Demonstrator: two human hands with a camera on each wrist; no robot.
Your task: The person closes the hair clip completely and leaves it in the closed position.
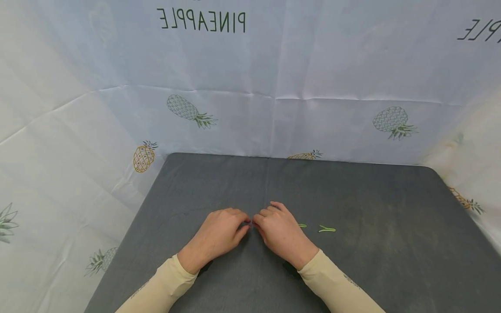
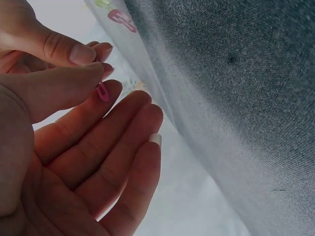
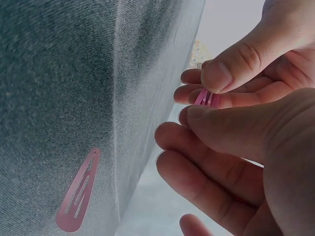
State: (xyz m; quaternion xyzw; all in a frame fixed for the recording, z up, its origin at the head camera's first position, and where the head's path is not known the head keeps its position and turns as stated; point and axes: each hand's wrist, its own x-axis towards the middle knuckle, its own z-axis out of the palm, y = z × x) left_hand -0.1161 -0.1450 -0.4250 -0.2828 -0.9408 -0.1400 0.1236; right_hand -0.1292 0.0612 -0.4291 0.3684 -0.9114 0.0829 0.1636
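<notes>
A small pink snap hair clip [image 3: 207, 98] is held between my two hands, just above the table. My left hand [image 1: 220, 231] pinches one end between thumb and index finger, its other fingers loosely spread. The other end is pinched by my right hand [image 1: 282, 232], thumb against fingers. In the left wrist view, only a rounded pink piece of the clip [image 2: 102, 92] shows past the fingertips; the fingers cover much of it. Another pink hair clip [image 3: 78, 191] lies flat on the cloth in the right wrist view.
Right of my right hand, a lime-green hair clip [image 1: 327, 228] lies on the dark grey table [image 1: 372, 269], with another green clip [image 1: 302, 225] partly behind the hand. A white curtain [image 1: 242, 121] printed with pineapples hangs behind the table and along its sides.
</notes>
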